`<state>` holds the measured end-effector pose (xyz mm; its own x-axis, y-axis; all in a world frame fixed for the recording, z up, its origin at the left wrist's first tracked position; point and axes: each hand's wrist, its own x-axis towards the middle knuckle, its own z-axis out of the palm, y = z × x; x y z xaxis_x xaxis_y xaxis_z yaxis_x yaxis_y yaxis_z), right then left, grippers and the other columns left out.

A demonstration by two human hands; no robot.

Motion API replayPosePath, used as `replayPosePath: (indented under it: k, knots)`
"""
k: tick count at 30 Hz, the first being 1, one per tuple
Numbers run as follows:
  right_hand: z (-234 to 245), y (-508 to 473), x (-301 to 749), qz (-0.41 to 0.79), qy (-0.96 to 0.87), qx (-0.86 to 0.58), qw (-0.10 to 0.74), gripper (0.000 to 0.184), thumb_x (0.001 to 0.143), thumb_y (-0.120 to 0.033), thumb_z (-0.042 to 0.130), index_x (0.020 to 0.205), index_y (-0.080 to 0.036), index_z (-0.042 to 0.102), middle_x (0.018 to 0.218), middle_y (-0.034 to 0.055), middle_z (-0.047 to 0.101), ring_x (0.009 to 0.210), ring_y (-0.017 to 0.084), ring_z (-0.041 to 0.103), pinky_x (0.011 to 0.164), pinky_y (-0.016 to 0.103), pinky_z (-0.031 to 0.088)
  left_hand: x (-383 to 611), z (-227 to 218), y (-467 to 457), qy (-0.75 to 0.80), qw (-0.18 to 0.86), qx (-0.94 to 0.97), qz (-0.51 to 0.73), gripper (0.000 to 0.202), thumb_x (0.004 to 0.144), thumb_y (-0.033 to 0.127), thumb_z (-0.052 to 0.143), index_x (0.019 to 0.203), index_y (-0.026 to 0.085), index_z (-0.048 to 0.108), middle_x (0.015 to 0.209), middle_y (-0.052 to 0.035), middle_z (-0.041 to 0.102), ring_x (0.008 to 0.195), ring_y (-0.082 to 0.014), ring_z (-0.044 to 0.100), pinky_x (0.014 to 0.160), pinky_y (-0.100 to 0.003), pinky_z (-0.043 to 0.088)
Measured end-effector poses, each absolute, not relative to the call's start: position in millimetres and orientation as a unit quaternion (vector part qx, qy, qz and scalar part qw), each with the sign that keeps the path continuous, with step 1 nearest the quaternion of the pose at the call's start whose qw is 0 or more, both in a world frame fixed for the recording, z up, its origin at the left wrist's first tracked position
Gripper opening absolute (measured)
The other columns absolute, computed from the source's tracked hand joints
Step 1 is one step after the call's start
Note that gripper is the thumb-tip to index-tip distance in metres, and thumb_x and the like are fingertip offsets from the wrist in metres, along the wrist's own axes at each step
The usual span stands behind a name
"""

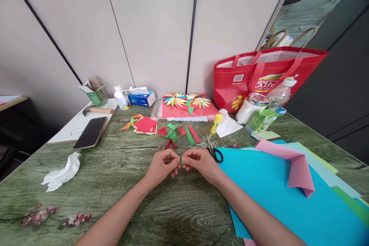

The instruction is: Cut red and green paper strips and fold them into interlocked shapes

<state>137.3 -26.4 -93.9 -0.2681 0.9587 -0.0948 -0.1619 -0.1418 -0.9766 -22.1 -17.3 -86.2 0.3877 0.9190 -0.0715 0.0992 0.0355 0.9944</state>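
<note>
Between the fingertips of both hands is a small green piece of paper (181, 160), mostly hidden by the fingers. My left hand (163, 162) pinches it from one side, and my right hand (201, 162) pinches it from the other. Just beyond the hands lie a red folded paper piece (170, 144), green folded pieces (172, 135) and a red paper strip (194, 134) beside a green strip (189, 137). Black-handled scissors (215, 152) rest close to my right hand. A yellow glue stick (216, 123) stands farther back next to a white tissue (227, 125).
Blue paper sheets (259, 184) with a folded pink sheet (300, 165) cover the right side. A red bag (230, 84), a jar (248, 109) and a bottle (279, 94) stand behind. On the left are a phone (90, 132), a hammer (99, 110) and a crumpled tissue (62, 173).
</note>
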Motion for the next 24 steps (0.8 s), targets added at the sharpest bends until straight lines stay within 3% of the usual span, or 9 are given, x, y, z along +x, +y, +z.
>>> replayPosePath:
  k: [24]
  knots:
    - [-100.0, -25.0, 135.5, 0.578, -0.545, -0.434, 0.425, 0.026, 0.066, -0.039, 0.064, 0.068, -0.014, 0.057, 0.056, -0.0022, 0.057, 0.049, 0.009, 0.049, 0.049, 0.023, 0.041, -20.2, -84.1, -18.2, 0.439, 0.598, 0.575, 0.345, 0.013, 0.068, 0.022, 0.058, 0.062, 0.014, 0.049, 0.052, 0.0035, 0.056, 0.038, -0.0068, 0.051, 0.036, -0.018, 0.042]
